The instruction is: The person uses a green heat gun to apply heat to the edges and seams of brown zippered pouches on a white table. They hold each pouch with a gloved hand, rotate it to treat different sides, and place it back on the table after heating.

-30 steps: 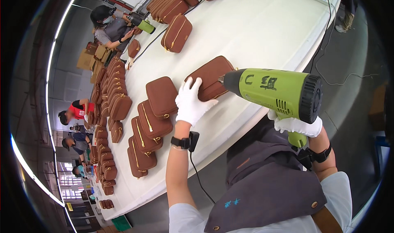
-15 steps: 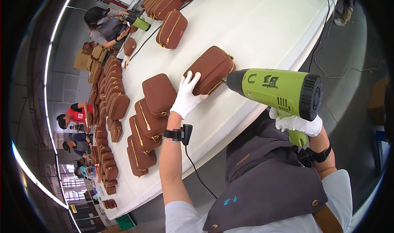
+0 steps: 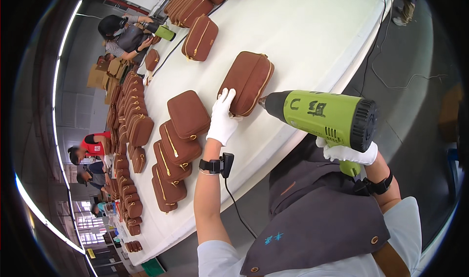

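A brown zip pouch [image 3: 248,79] stands tilted on the white table, its gold-toothed zip side turned toward the right. My left hand [image 3: 223,118], in a white glove, grips its near left end, fingers over the top face; the thumb is mostly hidden. In my gloved right hand [image 3: 351,153] is a green heat gun [image 3: 320,119], held by the handle. Its metal nozzle points left at the zip side, close to the near corner; I cannot tell if they touch. Left of my left hand several brown pouches [image 3: 188,115] lie overlapping in a row.
More brown pouches [image 3: 139,130] stand in long rows along the table's left side. A single pouch [image 3: 200,37] lies farther off. Across the table a co-worker [image 3: 124,37] holds another green heat gun [image 3: 164,32]. Cords [image 3: 372,47] hang by the table's right edge.
The pouch has turned counterclockwise in my left hand, its far end swinging away and its zip side showing more. The heat gun has shifted slightly left and down, toward the near corner.
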Demonstrator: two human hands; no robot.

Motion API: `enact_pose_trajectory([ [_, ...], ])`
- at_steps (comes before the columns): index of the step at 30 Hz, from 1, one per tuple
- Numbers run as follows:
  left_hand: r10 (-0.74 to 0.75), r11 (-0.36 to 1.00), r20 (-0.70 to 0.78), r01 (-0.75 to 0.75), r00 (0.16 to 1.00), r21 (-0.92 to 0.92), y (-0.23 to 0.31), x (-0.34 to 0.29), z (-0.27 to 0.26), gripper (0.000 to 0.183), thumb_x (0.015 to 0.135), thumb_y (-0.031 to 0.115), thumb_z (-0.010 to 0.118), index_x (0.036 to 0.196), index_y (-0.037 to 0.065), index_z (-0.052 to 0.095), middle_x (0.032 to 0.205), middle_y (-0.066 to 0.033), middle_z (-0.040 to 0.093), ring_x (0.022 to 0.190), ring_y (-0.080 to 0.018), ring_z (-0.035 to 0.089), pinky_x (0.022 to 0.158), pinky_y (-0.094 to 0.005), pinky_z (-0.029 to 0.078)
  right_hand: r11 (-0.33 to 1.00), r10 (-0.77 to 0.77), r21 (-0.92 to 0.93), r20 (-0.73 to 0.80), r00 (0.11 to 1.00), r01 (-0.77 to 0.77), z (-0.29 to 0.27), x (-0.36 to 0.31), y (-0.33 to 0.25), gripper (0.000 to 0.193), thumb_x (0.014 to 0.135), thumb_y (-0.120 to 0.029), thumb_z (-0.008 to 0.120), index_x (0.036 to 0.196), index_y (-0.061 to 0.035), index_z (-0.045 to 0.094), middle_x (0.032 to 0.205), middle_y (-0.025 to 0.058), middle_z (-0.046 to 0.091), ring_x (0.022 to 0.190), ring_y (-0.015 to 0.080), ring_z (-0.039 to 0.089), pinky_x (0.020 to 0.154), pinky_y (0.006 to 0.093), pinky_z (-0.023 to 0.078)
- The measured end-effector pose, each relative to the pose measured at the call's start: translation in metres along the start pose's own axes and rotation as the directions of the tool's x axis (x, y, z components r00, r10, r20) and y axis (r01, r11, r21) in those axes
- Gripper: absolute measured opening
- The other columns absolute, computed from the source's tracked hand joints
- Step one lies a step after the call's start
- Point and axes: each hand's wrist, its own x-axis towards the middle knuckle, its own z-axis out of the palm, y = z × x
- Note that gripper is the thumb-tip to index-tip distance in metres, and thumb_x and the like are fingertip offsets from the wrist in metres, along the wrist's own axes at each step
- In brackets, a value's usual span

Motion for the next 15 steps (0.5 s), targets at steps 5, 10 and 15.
enact_pose_trajectory([
  [5, -0.019, 0.998, 0.005, 0.018, 1.0, 0.054, 0.014, 0.005, -0.006, 0.083, 0.064, 0.005, 0.082, 0.139, 0.008, 0.047, 0.146, -0.0234, 0.041, 0.134, -0.0402, 0.039, 0.109, -0.0429, 0.037, 0.999, -0.043, -0.013, 0.025, 0.999, 0.043, -0.003, -0.003, 0.021, 0.038, 0.079, -0.003, 0.075, 0.115, -0.0045, 0.063, 0.097, 0.0046, 0.068, 0.082, 0.0107, 0.063, 0.072, 0.0278, 0.055],
  [10, -0.182, 0.981, 0.063, 0.178, 0.981, 0.073, 0.046, 0.016, -0.024, 0.062, 0.071, 0.028, 0.08, 0.125, 0.005, 0.06, 0.135, -0.0202, 0.053, 0.113, -0.0307, 0.06, 0.098, -0.0386, 0.046, 0.976, -0.218, 0.012, -0.006, 0.976, 0.218, -0.008, 0.005, 0.028, 0.043, 0.078, 0.002, 0.067, 0.12, -0.0027, 0.057, 0.097, 0.0074, 0.063, 0.08, 0.0139, 0.061, 0.067, 0.0281, 0.053],
  [15, -0.295, 0.945, -0.035, 0.297, 0.955, 0.137, 0.059, 0.037, -0.025, 0.054, 0.083, 0.053, 0.065, 0.101, 0.003, 0.072, 0.107, -0.0188, 0.068, 0.089, -0.0333, 0.067, 0.084, -0.0394, 0.051, 0.993, -0.063, 0.078, -0.242, 0.968, 0.084, -0.013, 0.031, -0.004, 0.024, 0.075, 0.0, 0.066, 0.098, -0.001, 0.061, 0.086, 0.005, 0.062, 0.07, 0.0123, 0.061, 0.063, 0.026, 0.052],
])
